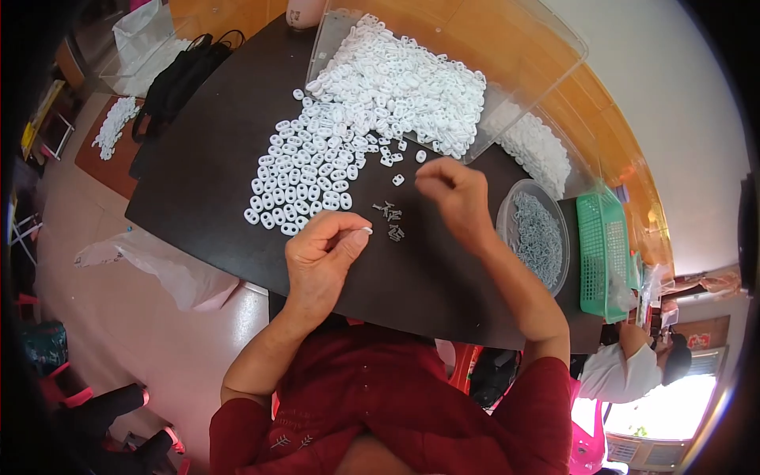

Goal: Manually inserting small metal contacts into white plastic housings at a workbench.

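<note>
Head view: your left hand [315, 261] is pinched, thumb against forefinger, on a small white piece [367, 230], held above the dark table [206, 174] near its front edge; only a pale edge shows past your fingertips, so its shape and holes are hidden; your right hand [457, 198] is partly curled over the table, fingers bunched and blurred; cannot tell whether it has hold of anything.

Beyond your left hand, white oval two-hole pieces [301, 178] lie flat, smooth and glossy, spreading from a heap [404, 83] in the tipped clear plastic box [336, 36]; a loose white piece [398, 180] lies just left of your right hand; between your hands, small grey screws [394, 222], too fine to make out threads; more fill the round clear tub [507, 223], beside the green basket [592, 257].

Box cut off at the top; pale leaf-like motifs on your red shirt [364, 388]; red marks on a far-right panel [698, 340], too small to read.
</note>
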Motion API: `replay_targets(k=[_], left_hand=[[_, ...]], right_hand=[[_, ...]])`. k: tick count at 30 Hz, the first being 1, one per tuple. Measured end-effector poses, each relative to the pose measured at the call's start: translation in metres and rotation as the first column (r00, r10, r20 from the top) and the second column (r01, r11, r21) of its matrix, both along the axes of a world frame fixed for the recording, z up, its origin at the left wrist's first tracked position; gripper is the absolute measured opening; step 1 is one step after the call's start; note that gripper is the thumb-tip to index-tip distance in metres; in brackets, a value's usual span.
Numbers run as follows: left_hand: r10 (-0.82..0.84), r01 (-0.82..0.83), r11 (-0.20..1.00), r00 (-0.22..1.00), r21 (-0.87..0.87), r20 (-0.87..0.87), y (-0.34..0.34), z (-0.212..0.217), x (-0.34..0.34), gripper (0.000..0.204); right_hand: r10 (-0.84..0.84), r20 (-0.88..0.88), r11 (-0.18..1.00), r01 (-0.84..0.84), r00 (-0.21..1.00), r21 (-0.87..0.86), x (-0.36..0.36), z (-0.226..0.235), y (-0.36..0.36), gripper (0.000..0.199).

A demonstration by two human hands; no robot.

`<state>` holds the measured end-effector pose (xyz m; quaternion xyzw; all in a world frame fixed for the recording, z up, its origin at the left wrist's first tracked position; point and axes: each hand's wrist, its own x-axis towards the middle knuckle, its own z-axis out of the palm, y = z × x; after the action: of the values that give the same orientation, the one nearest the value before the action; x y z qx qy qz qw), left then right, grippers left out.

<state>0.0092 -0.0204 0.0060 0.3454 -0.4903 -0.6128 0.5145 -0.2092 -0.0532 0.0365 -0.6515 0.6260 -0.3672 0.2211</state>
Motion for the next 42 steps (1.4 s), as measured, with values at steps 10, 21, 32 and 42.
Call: replay_targets(k=[10, 21, 32, 42], left_hand=[[0.003, 0.002, 0.999, 0.993, 0.04, -0.117, -0.002, 0.003, 0.003, 0.012], [-0.022, 0.04, 0.994, 0.987, 0.105, -0.16, -0.002, 0.002, 0.008, 0.015], [0.005, 0.014, 0.994, 0.986, 0.111, -0.169, 0.009, -0.003, 0.005, 0.009], [0.001, 0.016, 0.995, 0.983, 0.094, -0.182, 0.014, -0.014, -0.001, 0.011]], right_hand=[[-0.005, -0.712, 0.917, -0.28, 0.702, -0.283, -0.037, -0.03, -0.046, 0.016], [0.135, -0.435, 0.961, -0.225, 0.89, -0.163, -0.018, -0.007, -0.018, 0.017], [0.235, -0.339, 0.964, -0.263, 0.911, -0.04, 0.001, -0.009, 0.006, 0.011], [0.222, -0.436, 0.952, -0.291, 0.872, -0.098, 0.007, -0.013, 0.004, 0.013]])
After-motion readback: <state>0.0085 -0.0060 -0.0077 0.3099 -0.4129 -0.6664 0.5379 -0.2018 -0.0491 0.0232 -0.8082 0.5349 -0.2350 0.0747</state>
